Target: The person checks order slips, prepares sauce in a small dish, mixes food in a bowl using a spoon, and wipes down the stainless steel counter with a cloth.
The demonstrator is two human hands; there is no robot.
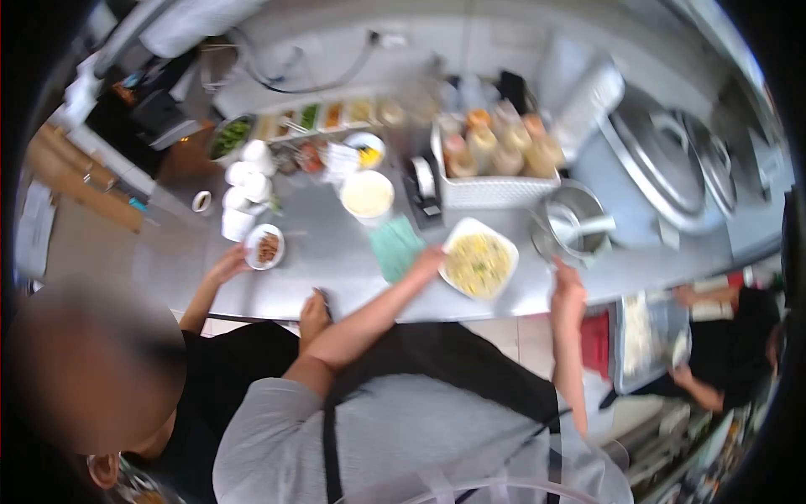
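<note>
A white square bowl (501, 284) of yellowish food with green bits sits near the counter's front edge. My left hand (431, 263) grips its left rim, fingers closed. Beside it on the left lies a green cloth (395, 248). My right hand (569, 290) is closed just below a steel pot (579, 202), at its near edge. Blur hides what those fingers hold, if anything. Inside the pot rests a pale-ended utensil (594, 224). A white tub (367, 195) with pale contents stands behind the cloth.
At left, a co-worker's hand (227, 265) holds a small bowl (265, 246) of brown pieces beside stacked white cups (238, 220). A white basket (495, 195) of bottles and a tape dispenser (424, 189) stand behind. Another person at right handles a clear bin (623, 344).
</note>
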